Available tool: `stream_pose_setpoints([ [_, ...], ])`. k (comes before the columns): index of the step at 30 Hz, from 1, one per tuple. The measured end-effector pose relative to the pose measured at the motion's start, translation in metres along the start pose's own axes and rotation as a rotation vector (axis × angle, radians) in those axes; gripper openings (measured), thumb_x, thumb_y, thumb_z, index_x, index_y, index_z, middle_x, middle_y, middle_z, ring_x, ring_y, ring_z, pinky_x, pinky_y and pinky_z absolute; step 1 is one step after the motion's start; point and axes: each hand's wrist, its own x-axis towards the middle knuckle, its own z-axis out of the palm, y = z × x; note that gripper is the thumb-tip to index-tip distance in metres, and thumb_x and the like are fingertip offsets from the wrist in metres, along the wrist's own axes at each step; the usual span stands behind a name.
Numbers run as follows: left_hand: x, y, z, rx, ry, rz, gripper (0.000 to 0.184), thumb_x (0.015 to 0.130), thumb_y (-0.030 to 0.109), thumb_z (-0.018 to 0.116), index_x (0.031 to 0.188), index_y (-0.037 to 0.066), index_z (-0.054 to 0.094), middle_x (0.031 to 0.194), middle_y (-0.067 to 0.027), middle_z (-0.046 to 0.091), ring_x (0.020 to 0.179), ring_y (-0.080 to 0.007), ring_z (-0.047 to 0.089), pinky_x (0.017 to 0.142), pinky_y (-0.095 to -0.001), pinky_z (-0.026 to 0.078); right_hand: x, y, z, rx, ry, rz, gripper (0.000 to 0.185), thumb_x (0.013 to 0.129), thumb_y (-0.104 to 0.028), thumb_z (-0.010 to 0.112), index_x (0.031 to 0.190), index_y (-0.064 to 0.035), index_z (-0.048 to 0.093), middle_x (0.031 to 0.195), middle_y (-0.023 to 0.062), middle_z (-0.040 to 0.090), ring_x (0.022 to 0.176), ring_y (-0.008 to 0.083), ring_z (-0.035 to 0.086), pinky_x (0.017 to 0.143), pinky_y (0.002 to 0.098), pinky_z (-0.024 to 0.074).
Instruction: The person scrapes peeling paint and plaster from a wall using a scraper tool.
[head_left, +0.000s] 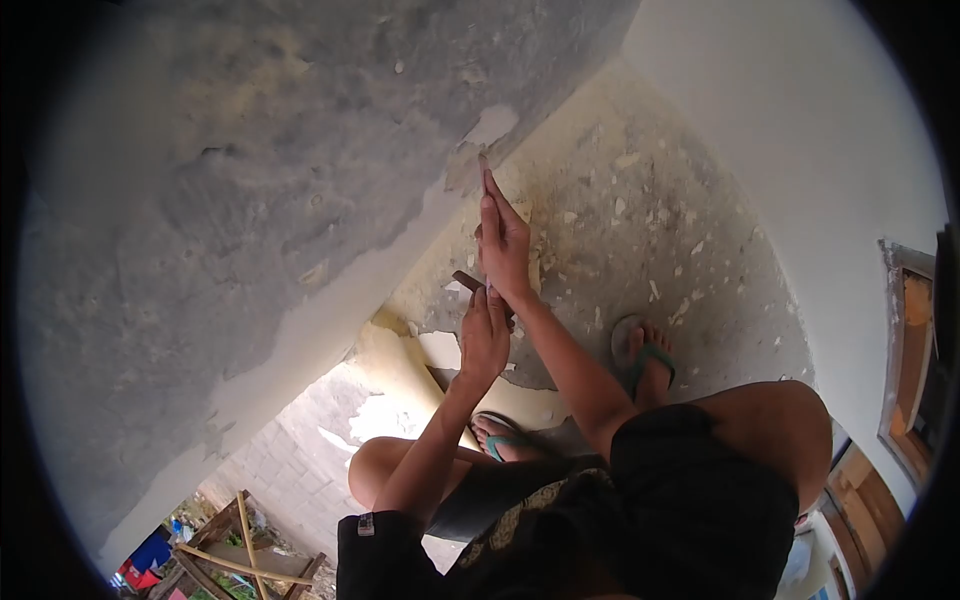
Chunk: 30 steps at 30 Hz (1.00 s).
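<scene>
My right hand (505, 245) is closed around a thin scraper-like tool (484, 168), with its index finger stretched along it. The tool's tip meets the grey wall (250, 190) low down, beside a pale patch of remaining paint (492, 126). Just below, my left hand (485, 335) is closed at the rear end of that tool. A dark bar-like piece (467, 281) sticks out to the left between the two hands; the fingers hide the rest of it, and which part it belongs to cannot be told.
Paint flakes lie scattered over the grey floor (700, 240). My sandalled feet (655, 365) rest on it. A white wall (800, 120) rises at the right, with a wooden frame (912, 350). Wooden sticks (245, 565) and colourful items lie at the lower left.
</scene>
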Motion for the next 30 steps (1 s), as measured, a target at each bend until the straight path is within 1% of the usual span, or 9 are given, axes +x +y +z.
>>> stream_pose_setpoints([
  [2, 0.002, 0.000, -0.001, 0.015, -0.004, -0.009, 0.043, 0.108, 0.029, 0.032, 0.099, -0.008, 0.052, 0.074, -0.0181, 0.058, 0.061, -0.0267, 0.060, 0.058, -0.0397, 0.048, 0.000, 0.005, 0.001, -0.010, 0.020, -0.044, 0.042, 0.106, -0.022, 0.045, 0.148, -0.0150, 0.044, 0.072, -0.0077, 0.054, 0.048, 0.0004, 0.027, 0.041, 0.0194, 0.0298],
  [5, 0.006, -0.003, 0.001, 0.008, 0.011, -0.014, 0.043, 0.108, 0.030, 0.031, 0.100, -0.007, 0.052, 0.075, -0.0176, 0.058, 0.062, -0.0270, 0.061, 0.058, -0.0395, 0.049, 0.004, 0.004, 0.000, -0.004, -0.001, -0.033, 0.042, 0.106, -0.019, 0.044, 0.148, -0.0146, 0.043, 0.091, -0.0066, 0.065, 0.050, 0.0003, 0.027, 0.043, 0.0191, 0.0302],
  [7, 0.007, 0.003, -0.003, 0.042, 0.007, -0.014, 0.043, 0.108, 0.030, 0.031, 0.101, -0.007, 0.052, 0.077, -0.0177, 0.059, 0.062, -0.0270, 0.061, 0.059, -0.0395, 0.049, 0.003, 0.004, 0.003, 0.005, 0.011, -0.054, 0.043, 0.106, -0.018, 0.044, 0.148, -0.0145, 0.043, 0.103, -0.0065, 0.068, 0.050, 0.0002, 0.027, 0.043, 0.0193, 0.0301],
  [10, 0.012, -0.009, -0.007, 0.030, 0.007, -0.007, 0.042, 0.108, 0.030, 0.031, 0.102, -0.006, 0.053, 0.081, -0.0186, 0.059, 0.063, -0.0268, 0.062, 0.059, -0.0395, 0.050, 0.005, 0.007, 0.009, -0.035, 0.029, -0.063, 0.044, 0.106, -0.016, 0.044, 0.150, -0.0152, 0.040, 0.104, -0.0071, 0.067, 0.051, -0.0001, 0.027, 0.043, 0.0190, 0.0303],
  [13, 0.014, -0.014, -0.009, 0.053, 0.054, -0.002, 0.049, 0.109, 0.037, 0.027, 0.098, -0.003, 0.053, 0.072, -0.0112, 0.059, 0.061, -0.0200, 0.059, 0.059, -0.0344, 0.048, 0.005, 0.009, 0.016, 0.009, 0.075, -0.130, 0.046, 0.106, -0.016, 0.043, 0.151, -0.0144, 0.037, 0.106, -0.0070, 0.067, 0.052, 0.0002, 0.027, 0.044, 0.0190, 0.0306],
  [17, 0.015, -0.011, -0.017, 0.056, 0.044, -0.005, 0.042, 0.108, 0.029, 0.031, 0.099, -0.006, 0.052, 0.081, -0.0177, 0.057, 0.064, -0.0272, 0.061, 0.060, -0.0397, 0.050, 0.005, 0.011, 0.021, 0.020, 0.083, -0.122, 0.046, 0.106, -0.017, 0.043, 0.151, -0.0109, 0.036, 0.086, -0.0070, 0.058, 0.053, 0.0011, 0.028, 0.045, 0.0193, 0.0293],
  [21, 0.018, -0.014, -0.020, 0.073, 0.059, -0.005, 0.042, 0.108, 0.030, 0.031, 0.097, -0.005, 0.052, 0.080, -0.0170, 0.057, 0.064, -0.0272, 0.061, 0.061, -0.0398, 0.050, 0.006, 0.020, 0.025, -0.049, 0.110, -0.152, 0.047, 0.105, -0.016, 0.044, 0.151, -0.0098, 0.036, 0.068, -0.0082, 0.044, 0.053, 0.0016, 0.028, 0.045, 0.0199, 0.0280],
  [24, 0.018, -0.014, -0.019, 0.044, 0.078, -0.023, 0.043, 0.108, 0.031, 0.031, 0.097, -0.005, 0.053, 0.081, -0.0175, 0.057, 0.065, -0.0273, 0.061, 0.061, -0.0397, 0.049, 0.009, 0.025, 0.028, -0.135, 0.145, -0.238, 0.047, 0.105, -0.016, 0.044, 0.151, -0.0092, 0.037, 0.065, -0.0088, 0.038, 0.053, 0.0019, 0.028, 0.046, 0.0202, 0.0282],
  [30, 0.021, -0.002, -0.022, 0.080, 0.086, -0.094, 0.045, 0.108, 0.032, 0.028, 0.098, -0.003, 0.053, 0.075, -0.0164, 0.060, 0.070, -0.0288, 0.063, 0.069, -0.0396, 0.048, 0.010, 0.022, 0.030, -0.066, 0.154, -0.167, 0.047, 0.105, -0.014, 0.043, 0.151, -0.0094, 0.036, 0.065, -0.0089, 0.038, 0.054, 0.0023, 0.029, 0.047, 0.0209, 0.0290],
])
